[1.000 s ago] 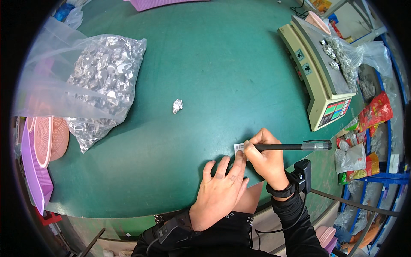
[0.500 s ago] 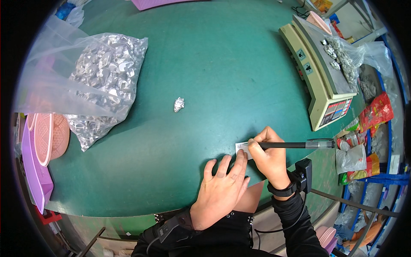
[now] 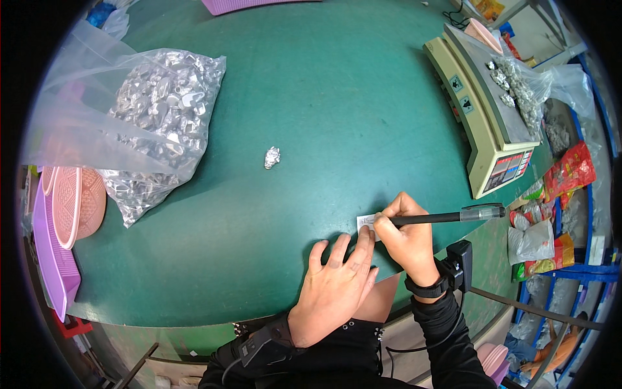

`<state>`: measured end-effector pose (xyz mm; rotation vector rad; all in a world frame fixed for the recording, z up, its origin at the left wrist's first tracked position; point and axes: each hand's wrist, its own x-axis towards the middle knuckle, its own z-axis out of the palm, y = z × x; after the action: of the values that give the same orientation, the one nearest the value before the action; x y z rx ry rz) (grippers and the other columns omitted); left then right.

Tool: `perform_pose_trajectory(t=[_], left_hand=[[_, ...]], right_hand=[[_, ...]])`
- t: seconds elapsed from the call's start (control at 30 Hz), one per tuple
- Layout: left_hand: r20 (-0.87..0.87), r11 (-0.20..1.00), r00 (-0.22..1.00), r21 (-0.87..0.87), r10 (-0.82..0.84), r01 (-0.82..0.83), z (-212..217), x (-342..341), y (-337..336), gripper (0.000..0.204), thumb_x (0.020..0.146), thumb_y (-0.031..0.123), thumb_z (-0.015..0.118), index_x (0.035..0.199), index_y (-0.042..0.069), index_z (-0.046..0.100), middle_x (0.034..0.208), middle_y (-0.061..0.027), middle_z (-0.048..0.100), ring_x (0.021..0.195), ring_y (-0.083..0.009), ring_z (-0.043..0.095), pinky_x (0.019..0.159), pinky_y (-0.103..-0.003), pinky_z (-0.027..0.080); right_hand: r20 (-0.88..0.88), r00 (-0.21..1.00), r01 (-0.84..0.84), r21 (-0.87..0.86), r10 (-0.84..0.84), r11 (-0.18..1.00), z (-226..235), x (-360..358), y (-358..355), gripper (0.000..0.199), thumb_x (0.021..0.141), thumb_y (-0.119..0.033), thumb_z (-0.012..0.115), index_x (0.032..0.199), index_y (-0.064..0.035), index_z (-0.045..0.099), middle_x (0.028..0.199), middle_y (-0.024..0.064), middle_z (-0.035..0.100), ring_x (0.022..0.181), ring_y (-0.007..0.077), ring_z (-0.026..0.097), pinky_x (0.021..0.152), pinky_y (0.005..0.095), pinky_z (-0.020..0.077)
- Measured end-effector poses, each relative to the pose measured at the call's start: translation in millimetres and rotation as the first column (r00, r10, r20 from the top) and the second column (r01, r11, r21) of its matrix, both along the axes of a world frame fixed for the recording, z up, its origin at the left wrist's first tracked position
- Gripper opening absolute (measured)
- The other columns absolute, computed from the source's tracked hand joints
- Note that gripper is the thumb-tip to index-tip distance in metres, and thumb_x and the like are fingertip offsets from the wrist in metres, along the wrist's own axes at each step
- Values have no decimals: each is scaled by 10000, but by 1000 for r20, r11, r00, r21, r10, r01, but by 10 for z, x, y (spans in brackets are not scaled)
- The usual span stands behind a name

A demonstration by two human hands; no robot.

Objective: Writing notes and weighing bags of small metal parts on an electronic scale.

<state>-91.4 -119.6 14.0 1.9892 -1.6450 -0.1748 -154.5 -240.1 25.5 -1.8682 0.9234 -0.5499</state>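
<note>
A black pen (image 3: 435, 218) with a clear cap on its rear end is gripped in my right hand (image 3: 408, 236). Its tip, hidden behind my fingers, is at a small white paper slip (image 3: 365, 221) near the table's front edge. Some handwriting shows on the slip. My left hand (image 3: 337, 285) lies flat with fingers spread, its fingertips pressing the slip's lower left part. Farther off, left of the slip, a small silvery clump (image 3: 272, 157) lies alone on the green table (image 3: 311, 97).
A big clear bag (image 3: 165, 104) of shiny metal pieces stands at left, beside pink baskets (image 3: 87, 201) and a purple basket (image 3: 55, 253). At right, a beige scale (image 3: 479, 123) carries a bag of silvery pieces (image 3: 525, 94). Colourful packets (image 3: 570, 170) sit by blue shelving.
More handwriting shows on the slip. My right hand and the pen have shifted very slightly; my left hand has stayed in place.
</note>
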Motion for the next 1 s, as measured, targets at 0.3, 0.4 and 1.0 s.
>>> perform_pose_trajectory(t=[0.3,0.4,1.0], left_hand=[[13,999,1000,32,-3,2,21,8,-3,423,692,231,538,1050,20,460,1116,-53,378,958,-210,331,810,-375,255],[11,999,1000,32,-5,5,19,13,-3,424,689,228,541,1049,20,460,1116,-52,378,961,-210,328,809,-373,255],[-10,999,1000,32,-2,3,18,14,-2,425,690,229,540,1040,3,456,1099,-62,406,962,-217,338,810,-378,252]], right_hand=[[45,993,104,29,-106,994,-13,4,7,132,650,-52,528,583,-22,417,484,1,442,453,36,378,391,198,311],[15,995,102,0,-102,995,-9,12,11,135,651,-57,533,586,-21,420,480,3,442,450,36,378,388,197,309],[163,949,232,223,-271,947,4,-85,-55,116,679,-17,508,593,-36,434,539,-13,453,503,31,389,442,184,320]])
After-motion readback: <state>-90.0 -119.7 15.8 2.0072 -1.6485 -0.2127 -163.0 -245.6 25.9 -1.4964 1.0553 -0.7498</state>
